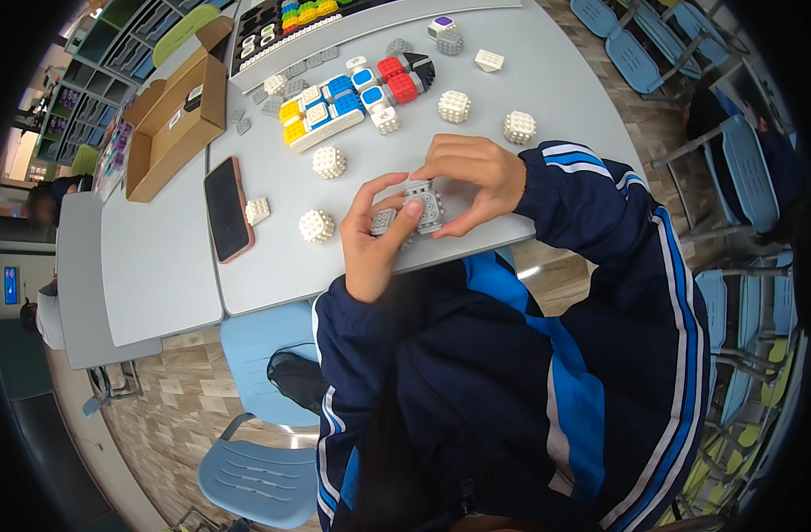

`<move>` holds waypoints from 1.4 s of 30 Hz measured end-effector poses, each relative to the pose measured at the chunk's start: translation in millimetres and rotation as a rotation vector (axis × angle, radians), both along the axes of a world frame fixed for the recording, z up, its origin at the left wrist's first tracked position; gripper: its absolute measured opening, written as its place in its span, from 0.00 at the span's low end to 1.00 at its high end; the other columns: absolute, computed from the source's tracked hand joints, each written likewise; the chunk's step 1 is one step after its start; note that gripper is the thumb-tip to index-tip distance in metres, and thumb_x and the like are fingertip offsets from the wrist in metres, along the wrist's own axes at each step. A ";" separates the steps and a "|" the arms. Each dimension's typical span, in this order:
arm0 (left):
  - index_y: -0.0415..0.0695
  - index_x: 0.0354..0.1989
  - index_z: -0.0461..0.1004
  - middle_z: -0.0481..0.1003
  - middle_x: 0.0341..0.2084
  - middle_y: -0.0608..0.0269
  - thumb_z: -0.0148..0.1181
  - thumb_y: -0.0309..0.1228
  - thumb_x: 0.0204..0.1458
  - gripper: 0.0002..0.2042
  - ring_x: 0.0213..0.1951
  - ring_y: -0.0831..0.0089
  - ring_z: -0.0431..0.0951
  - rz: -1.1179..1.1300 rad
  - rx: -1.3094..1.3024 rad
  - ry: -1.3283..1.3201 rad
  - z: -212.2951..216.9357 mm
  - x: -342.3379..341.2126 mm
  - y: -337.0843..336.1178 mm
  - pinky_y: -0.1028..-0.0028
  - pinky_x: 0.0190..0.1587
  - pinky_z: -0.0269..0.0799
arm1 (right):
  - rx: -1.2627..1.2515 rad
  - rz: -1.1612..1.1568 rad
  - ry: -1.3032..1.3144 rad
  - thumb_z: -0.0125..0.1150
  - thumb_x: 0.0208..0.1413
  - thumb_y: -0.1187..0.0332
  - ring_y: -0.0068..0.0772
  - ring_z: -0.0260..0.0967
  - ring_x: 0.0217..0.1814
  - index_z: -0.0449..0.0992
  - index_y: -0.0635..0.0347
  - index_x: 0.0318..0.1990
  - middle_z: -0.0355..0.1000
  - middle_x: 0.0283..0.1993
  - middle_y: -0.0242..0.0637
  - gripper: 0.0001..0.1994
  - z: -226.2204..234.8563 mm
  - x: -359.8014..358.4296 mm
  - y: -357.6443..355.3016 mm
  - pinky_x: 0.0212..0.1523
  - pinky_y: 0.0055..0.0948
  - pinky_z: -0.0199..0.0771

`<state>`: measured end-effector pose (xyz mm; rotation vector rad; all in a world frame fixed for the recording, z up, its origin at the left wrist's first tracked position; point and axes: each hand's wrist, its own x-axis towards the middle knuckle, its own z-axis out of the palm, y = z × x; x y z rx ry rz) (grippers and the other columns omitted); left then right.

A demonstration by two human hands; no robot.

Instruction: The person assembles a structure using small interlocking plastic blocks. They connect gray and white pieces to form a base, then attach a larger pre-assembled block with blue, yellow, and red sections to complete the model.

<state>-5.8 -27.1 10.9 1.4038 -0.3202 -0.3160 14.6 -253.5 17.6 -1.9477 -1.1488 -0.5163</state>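
My left hand and my right hand meet over the near edge of the grey table. Together they hold a grey studded cube block with a smaller grey piece pressed against its left side. My left thumb lies on the cube's front; my right fingers curl over its top and right side. Both sleeves are dark blue with lighter blue and white stripes.
White studded cubes lie around my hands. Farther back sits a row of joined yellow, blue, red and white blocks. A phone lies to the left, an open cardboard box beyond it. Blue chairs stand around.
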 end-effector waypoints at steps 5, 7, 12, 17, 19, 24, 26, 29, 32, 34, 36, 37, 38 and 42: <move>0.40 0.57 0.74 0.80 0.34 0.64 0.67 0.28 0.57 0.19 0.44 0.80 0.75 0.010 0.029 -0.024 -2.0 0.7 3.1 0.78 0.51 0.68 | 0.001 0.012 0.019 0.82 0.38 0.63 0.43 0.70 0.39 0.77 0.64 0.48 0.71 0.36 0.41 0.29 -1.4 0.3 2.5 0.37 0.36 0.72; 0.40 0.56 0.75 0.80 0.33 0.64 0.68 0.28 0.57 0.19 0.45 0.79 0.75 0.025 0.042 -0.025 -2.9 1.0 3.4 0.78 0.52 0.68 | 0.002 0.014 0.011 0.82 0.38 0.64 0.43 0.69 0.39 0.76 0.64 0.49 0.71 0.36 0.41 0.29 -1.9 0.7 3.3 0.37 0.36 0.72; 0.39 0.54 0.77 0.81 0.34 0.64 0.68 0.28 0.57 0.17 0.46 0.79 0.75 0.041 0.054 -0.028 -3.0 0.6 2.5 0.77 0.53 0.68 | 0.009 0.026 0.003 0.81 0.38 0.64 0.43 0.69 0.38 0.76 0.65 0.47 0.71 0.36 0.41 0.28 -3.7 0.5 3.6 0.36 0.37 0.71; 0.36 0.52 0.78 0.82 0.35 0.61 0.69 0.28 0.56 0.17 0.44 0.79 0.76 0.011 0.026 0.004 -2.6 1.8 0.0 0.77 0.50 0.70 | 0.036 0.006 0.016 0.80 0.36 0.67 0.43 0.68 0.37 0.75 0.66 0.44 0.71 0.35 0.41 0.26 0.5 -7.8 5.4 0.34 0.35 0.70; 0.35 0.52 0.78 0.82 0.35 0.60 0.69 0.27 0.56 0.17 0.42 0.80 0.77 0.018 0.052 -0.011 -5.9 2.1 6.1 0.78 0.48 0.70 | 0.086 0.025 0.020 0.79 0.35 0.69 0.43 0.68 0.36 0.75 0.66 0.42 0.71 0.35 0.41 0.25 -5.9 -7.0 12.9 0.34 0.35 0.69; 0.34 0.49 0.79 0.83 0.34 0.59 0.69 0.26 0.55 0.15 0.43 0.79 0.78 0.006 0.053 -0.011 -7.8 2.2 7.4 0.74 0.56 0.68 | 0.140 0.056 0.000 0.78 0.33 0.71 0.44 0.67 0.35 0.75 0.67 0.41 0.70 0.34 0.41 0.24 -8.7 -9.2 16.3 0.33 0.36 0.69; 0.35 0.48 0.79 0.83 0.34 0.58 0.70 0.26 0.54 0.15 0.44 0.79 0.78 0.005 0.077 -0.080 -11.9 3.6 8.0 0.71 0.61 0.65 | 0.136 0.061 0.002 0.78 0.32 0.71 0.44 0.67 0.35 0.75 0.67 0.40 0.70 0.34 0.41 0.24 -9.7 -10.5 16.2 0.33 0.37 0.69; 0.36 0.47 0.80 0.83 0.33 0.59 0.70 0.26 0.54 0.13 0.46 0.78 0.78 -0.010 0.035 -0.115 -13.0 3.9 8.0 0.68 0.66 0.60 | 0.136 0.080 -0.011 0.79 0.33 0.71 0.45 0.67 0.35 0.74 0.67 0.40 0.70 0.34 0.41 0.24 -11.6 -8.0 15.7 0.33 0.37 0.69; 0.36 0.48 0.80 0.83 0.35 0.59 0.69 0.27 0.55 0.14 0.45 0.79 0.78 0.030 0.074 -0.071 -16.5 4.8 11.3 0.71 0.61 0.65 | 0.120 0.078 0.007 0.78 0.34 0.70 0.45 0.68 0.36 0.75 0.66 0.43 0.70 0.35 0.41 0.25 -12.2 -2.5 14.3 0.34 0.36 0.70; 0.37 0.51 0.78 0.83 0.37 0.59 0.68 0.27 0.56 0.15 0.45 0.79 0.78 0.039 -0.006 0.034 -17.8 6.8 9.1 0.74 0.57 0.68 | 0.098 0.045 0.035 0.79 0.35 0.69 0.44 0.69 0.38 0.76 0.65 0.46 0.71 0.37 0.41 0.27 -9.2 -0.5 11.5 0.37 0.34 0.71; 0.37 0.53 0.76 0.82 0.39 0.58 0.67 0.28 0.58 0.16 0.44 0.79 0.78 0.058 -0.089 0.096 -18.4 8.2 8.0 0.76 0.53 0.70 | 0.079 0.002 0.066 0.81 0.36 0.69 0.41 0.71 0.40 0.77 0.66 0.50 0.73 0.39 0.42 0.30 -3.5 0.7 10.5 0.40 0.32 0.73; 0.38 0.54 0.75 0.82 0.40 0.57 0.66 0.28 0.59 0.16 0.44 0.79 0.78 0.072 -0.133 0.107 -18.8 8.7 8.1 0.78 0.51 0.71 | 0.130 -0.019 0.151 0.80 0.38 0.68 0.39 0.71 0.42 0.77 0.64 0.51 0.74 0.40 0.41 0.29 -1.9 -0.6 12.7 0.41 0.31 0.73; 0.38 0.55 0.74 0.82 0.41 0.57 0.65 0.28 0.60 0.16 0.43 0.79 0.78 0.086 -0.178 0.117 -18.6 9.2 8.1 0.79 0.48 0.71 | 0.181 -0.040 0.235 0.80 0.40 0.67 0.37 0.72 0.43 0.77 0.63 0.52 0.74 0.40 0.40 0.29 -0.4 -3.7 16.6 0.42 0.30 0.73; 0.41 0.55 0.69 0.81 0.43 0.56 0.63 0.28 0.62 0.15 0.43 0.78 0.78 0.129 -0.310 0.110 -18.1 7.8 5.3 0.77 0.48 0.71 | 0.251 -0.126 0.529 0.79 0.47 0.62 0.29 0.72 0.43 0.76 0.60 0.52 0.76 0.42 0.37 0.26 -8.7 -4.6 20.2 0.40 0.28 0.73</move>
